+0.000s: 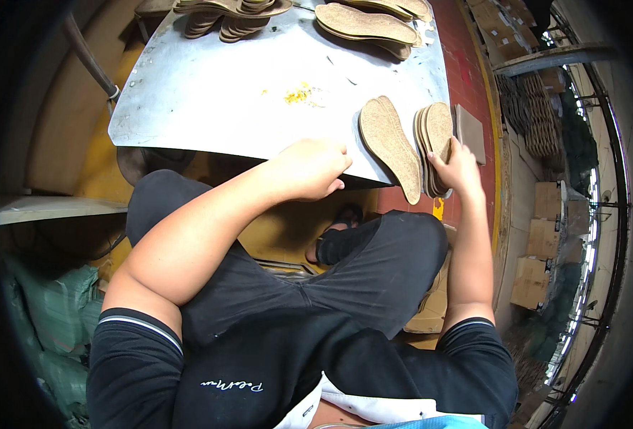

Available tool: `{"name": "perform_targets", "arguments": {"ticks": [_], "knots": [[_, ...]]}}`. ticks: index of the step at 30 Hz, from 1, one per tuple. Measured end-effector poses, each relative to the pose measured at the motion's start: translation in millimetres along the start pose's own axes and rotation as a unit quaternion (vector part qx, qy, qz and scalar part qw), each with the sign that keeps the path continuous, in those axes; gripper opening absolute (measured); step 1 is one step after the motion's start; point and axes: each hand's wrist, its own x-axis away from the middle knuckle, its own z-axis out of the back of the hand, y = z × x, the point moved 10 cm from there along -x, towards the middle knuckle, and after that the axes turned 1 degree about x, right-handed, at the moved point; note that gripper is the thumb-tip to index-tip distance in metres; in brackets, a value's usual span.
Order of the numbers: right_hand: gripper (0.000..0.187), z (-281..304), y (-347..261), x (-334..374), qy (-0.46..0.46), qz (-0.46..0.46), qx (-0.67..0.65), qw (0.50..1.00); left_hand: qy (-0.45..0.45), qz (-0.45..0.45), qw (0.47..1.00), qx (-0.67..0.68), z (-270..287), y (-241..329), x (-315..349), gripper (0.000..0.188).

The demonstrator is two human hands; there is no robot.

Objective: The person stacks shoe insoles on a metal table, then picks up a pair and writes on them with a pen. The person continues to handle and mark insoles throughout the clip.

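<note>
My left hand point(318, 169) hovers at the table's front edge with its fingers curled in. Whether anything is inside it is hidden. At the table's right edge, my right hand point(461, 170) grips a small stack of brown cork-like insoles point(438, 127), thumb on top and fingers along the far side. Just left of that stack lies another brown insole pile point(388, 143), its heel end jutting past the table's front edge. A wider pile of insoles point(366, 26) rests at the back right of the table, and more insole stacks point(231, 8) stand at the back left.
The pale metal-topped table point(209, 93) has yellow smears near its middle. A flat grey-brown board point(469, 134) is beyond its right edge. Cardboard boxes point(534, 279) stand along the right, and green sacks point(59, 307) lie at the lower left. A metal pole point(88, 53) rises at the left.
</note>
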Motion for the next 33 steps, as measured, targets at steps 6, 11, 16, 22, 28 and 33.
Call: {"name": "perform_targets", "arguments": {"ticks": [6, 11, 16, 22, 28, 33], "knots": [[0.095, 44, -64, 45, 0.235, 0.031, -0.045, 0.97, -0.009, 0.015, 1.0, -0.01, 3, -3, 7, 0.035], [0.113, -3, -142, 53, -0.001, 0.174, -0.11, 0.979, -0.016, 0.007, 0.999, -0.041, 5, -1, 11, 0.035], [0.078, -3, -118, 21, 0.069, 0.08, -0.272, 0.957, -0.028, 0.01, 0.999, -0.03, 3, 6, 9, 0.035], [0.074, 5, -133, 9, -0.001, -0.014, -0.196, 0.98, -0.049, 0.009, 0.998, -0.034, 3, 2, 10, 0.032], [0.096, 9, -147, 27, -0.041, -0.011, -0.09, 0.995, -0.048, 0.007, 0.997, -0.066, 3, 3, 13, 0.032], [0.102, 3, -142, 7, -0.056, -0.026, -0.16, 0.985, -0.04, 0.0, 0.997, -0.062, 7, 2, 17, 0.032]]}}
